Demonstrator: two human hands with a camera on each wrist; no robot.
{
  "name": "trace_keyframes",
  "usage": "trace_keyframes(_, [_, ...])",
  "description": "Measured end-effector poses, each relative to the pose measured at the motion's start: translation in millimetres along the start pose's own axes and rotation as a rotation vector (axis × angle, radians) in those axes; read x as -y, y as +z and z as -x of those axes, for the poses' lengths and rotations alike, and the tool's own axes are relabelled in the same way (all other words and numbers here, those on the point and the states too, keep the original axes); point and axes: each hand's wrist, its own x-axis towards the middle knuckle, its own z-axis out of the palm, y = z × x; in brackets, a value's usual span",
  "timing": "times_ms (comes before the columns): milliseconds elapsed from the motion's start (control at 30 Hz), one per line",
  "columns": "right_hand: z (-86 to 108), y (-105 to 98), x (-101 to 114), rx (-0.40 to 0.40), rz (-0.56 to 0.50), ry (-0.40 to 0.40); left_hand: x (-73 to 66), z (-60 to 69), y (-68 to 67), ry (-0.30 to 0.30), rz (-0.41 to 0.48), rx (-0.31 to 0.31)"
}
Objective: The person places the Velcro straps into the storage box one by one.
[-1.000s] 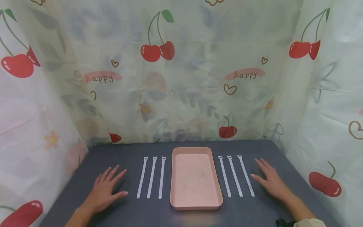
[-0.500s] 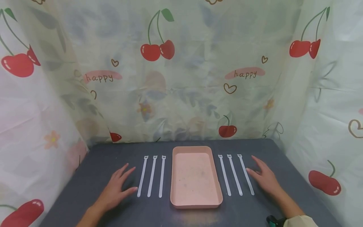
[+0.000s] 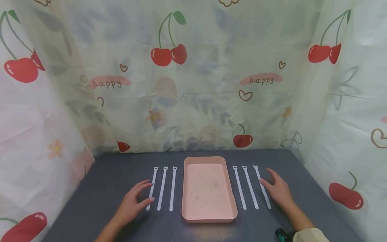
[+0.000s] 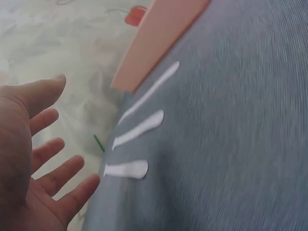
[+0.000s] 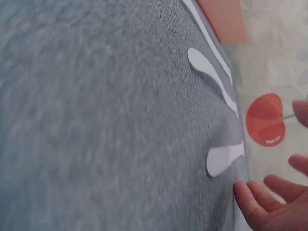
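Observation:
Several white cable straps with slotted heads lie flat in two rows, on either side of a pink tray (image 3: 208, 191). In the head view my left hand (image 3: 128, 205) is at the outermost left strap (image 3: 155, 176), its thumb and index finger spread apart and overlapping it. The left wrist view shows nothing between its fingers. Near the outermost right strap (image 3: 266, 196) is my right hand (image 3: 279, 192), fingers loosely bent and holding nothing. Its thumb tip overlaps that strap in the head view; I cannot tell whether it touches. Further in lie the middle left strap (image 3: 162, 191) and middle right strap (image 3: 251, 190).
The dark grey table (image 3: 217, 233) carries the tray and straps. A patterned curtain (image 3: 199, 101) with cherries and "happy" lettering hangs behind and along both sides. On my right wrist is a dark band (image 3: 283, 235), beside a pale sleeve (image 3: 309, 235).
Both hands have moved inward towards the straps, the left hand farther than the right. Their fingers have drawn in from a wider spread. The straps and tray have stayed put.

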Motion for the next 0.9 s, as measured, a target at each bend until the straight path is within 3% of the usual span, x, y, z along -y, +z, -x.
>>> trace_keyframes(167, [-4.2, 7, -2, -0.011, 0.000, 0.054, -9.3, -2.3, 13.1, -0.017, 0.197, -0.020])
trace_keyframes(233, [-6.4, 10, -2, -0.008, 0.011, 0.066, -13.0, -3.7, 17.6, -0.049, 0.250, -0.029])
trace_keyframes(433, [-13.4, 15, 0, 0.012, 0.081, 0.042, -19.2, -8.8, 29.7, -0.144, 0.305, -0.090])
trace_keyframes(700, [-22.6, 17, -2, -0.005, 0.168, 0.024, -20.3, -15.0, 52.6, -0.123, 0.383, -0.113])
trace_keyframes(900, [-22.9, 16, -1, -0.016, 0.205, 0.010, -25.3, -19.4, 63.0, -0.172, 0.418, -0.098])
